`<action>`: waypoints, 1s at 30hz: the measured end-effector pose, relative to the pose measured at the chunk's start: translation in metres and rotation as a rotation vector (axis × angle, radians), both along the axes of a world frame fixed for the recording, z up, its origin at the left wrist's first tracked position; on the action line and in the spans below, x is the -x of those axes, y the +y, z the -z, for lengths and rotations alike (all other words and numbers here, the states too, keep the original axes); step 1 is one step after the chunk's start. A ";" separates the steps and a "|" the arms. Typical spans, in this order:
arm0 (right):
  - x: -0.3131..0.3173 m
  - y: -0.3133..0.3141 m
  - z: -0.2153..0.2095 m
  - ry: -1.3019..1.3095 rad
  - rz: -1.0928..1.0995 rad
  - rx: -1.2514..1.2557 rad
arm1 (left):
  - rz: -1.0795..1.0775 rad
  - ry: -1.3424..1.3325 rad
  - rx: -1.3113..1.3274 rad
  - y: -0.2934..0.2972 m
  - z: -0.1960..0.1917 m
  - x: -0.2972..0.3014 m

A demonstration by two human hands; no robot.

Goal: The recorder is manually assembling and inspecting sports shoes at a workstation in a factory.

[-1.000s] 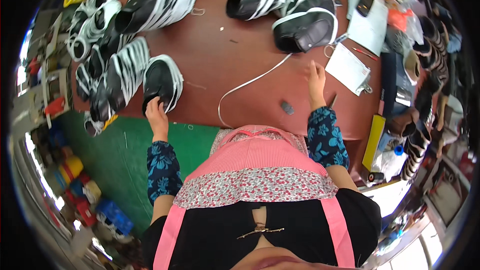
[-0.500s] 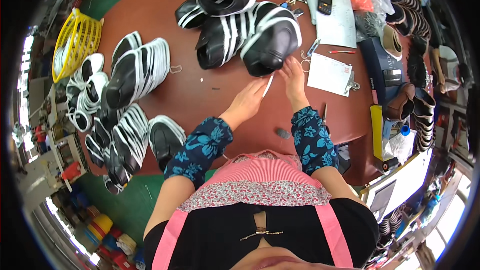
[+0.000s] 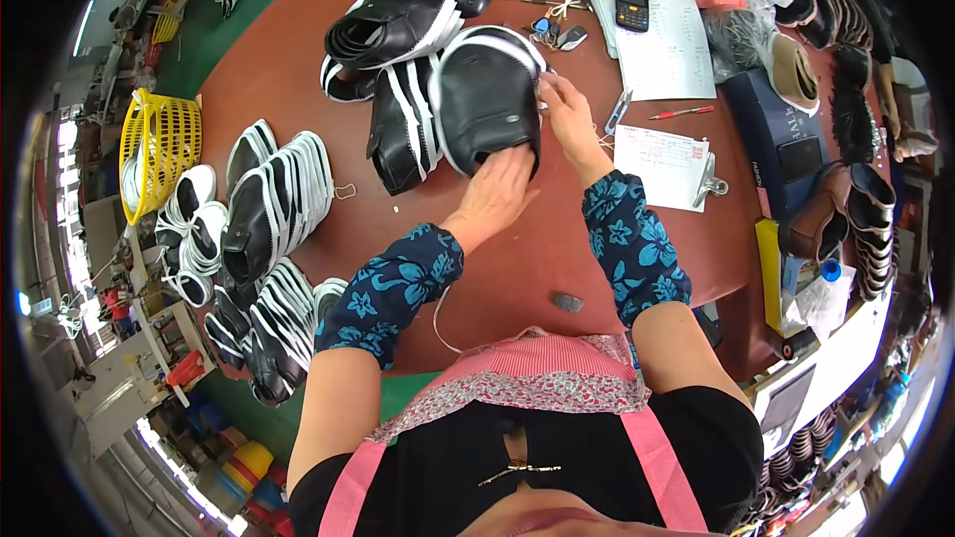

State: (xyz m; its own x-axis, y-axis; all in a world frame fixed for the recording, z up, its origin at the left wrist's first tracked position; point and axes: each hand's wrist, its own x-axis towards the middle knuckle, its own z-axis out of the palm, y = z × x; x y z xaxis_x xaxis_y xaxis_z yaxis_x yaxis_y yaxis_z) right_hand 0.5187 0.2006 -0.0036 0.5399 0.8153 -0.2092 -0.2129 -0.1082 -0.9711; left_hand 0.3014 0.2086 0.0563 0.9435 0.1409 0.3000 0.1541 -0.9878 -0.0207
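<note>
A stack of black leather shoe uppers (image 3: 487, 89) with white edges lies on the reddish-brown table in front of me. At its near end, my left hand (image 3: 497, 191) grips the lower edge, with fingertips partly hidden at the opening. Along the stack's right edge my right hand (image 3: 569, 124) is closed, its fingers bent against the white rim. Touching the stack on the left is a second bundle of black uppers (image 3: 403, 129). Behind that bundle rests another rolled black upper (image 3: 383, 28).
To the left stand more bundled black-and-white uppers (image 3: 274, 204) and a yellow plastic basket (image 3: 159, 154). On the right are a clipboard with a paper (image 3: 662, 167), a red pen (image 3: 681, 112), a handheld device (image 3: 632, 0), keys (image 3: 572, 37) and a dark blue box (image 3: 751, 124). A small dark lump (image 3: 567, 301) lies near me.
The white strip seen by my left hand no longer shows. Both hands are now on the front stack, which has shifted left in view and turned. The whole view has shifted slightly too.
</note>
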 end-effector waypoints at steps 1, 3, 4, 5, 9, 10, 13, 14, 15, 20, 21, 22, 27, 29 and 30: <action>0.001 0.009 -0.009 0.103 0.004 -0.016 | -0.222 0.169 0.201 0.000 0.003 0.005; -0.015 0.028 0.021 0.015 0.067 0.082 | -0.465 0.365 0.227 0.011 0.035 0.014; -0.035 0.028 0.042 -0.084 0.152 0.204 | -0.435 0.359 0.238 0.013 0.042 -0.001; -0.036 0.033 0.049 -0.080 0.156 0.210 | -0.403 0.267 0.203 0.015 0.047 -0.004; -0.027 0.057 0.049 0.660 0.066 0.176 | -0.368 0.075 0.181 0.014 0.021 -0.014; -0.028 0.061 0.046 0.742 -0.047 0.106 | -0.380 0.081 0.177 0.014 0.014 -0.014; -0.036 0.070 0.045 0.788 -0.160 0.130 | -0.430 0.175 0.381 0.017 -0.005 -0.032; -0.039 0.068 0.048 0.722 -0.153 0.152 | -0.534 0.239 0.451 0.019 -0.012 -0.043; -0.030 0.067 0.041 0.727 -0.166 0.151 | -0.659 0.308 0.514 0.020 -0.016 -0.043; 0.004 0.057 0.009 0.864 -0.142 -0.042 | -0.608 0.029 0.516 0.022 -0.016 -0.013; 0.014 0.052 -0.003 0.809 -0.098 -0.032 | -0.621 0.029 0.511 0.021 -0.021 -0.003; 0.020 0.044 -0.019 0.868 -0.136 -0.060 | -0.564 -0.040 0.583 0.015 -0.029 0.008; 0.046 -0.006 -0.057 1.095 -0.211 -0.160 | -0.464 -0.188 1.027 -0.025 -0.077 0.058; 0.069 -0.047 -0.082 1.039 -0.218 -0.151 | -0.474 -0.297 1.293 -0.053 -0.083 0.088; 0.083 -0.067 -0.097 1.009 -0.235 -0.169 | -0.465 -0.406 1.547 -0.070 -0.091 0.103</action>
State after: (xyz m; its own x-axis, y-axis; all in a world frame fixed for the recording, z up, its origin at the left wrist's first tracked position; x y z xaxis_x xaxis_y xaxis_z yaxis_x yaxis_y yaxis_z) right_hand 0.4359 0.1341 0.0938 0.0029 0.9375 -0.3480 -0.9231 -0.1312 -0.3614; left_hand 0.1981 0.1383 0.1470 0.6396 0.7468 -0.1821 0.1713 0.0925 0.9809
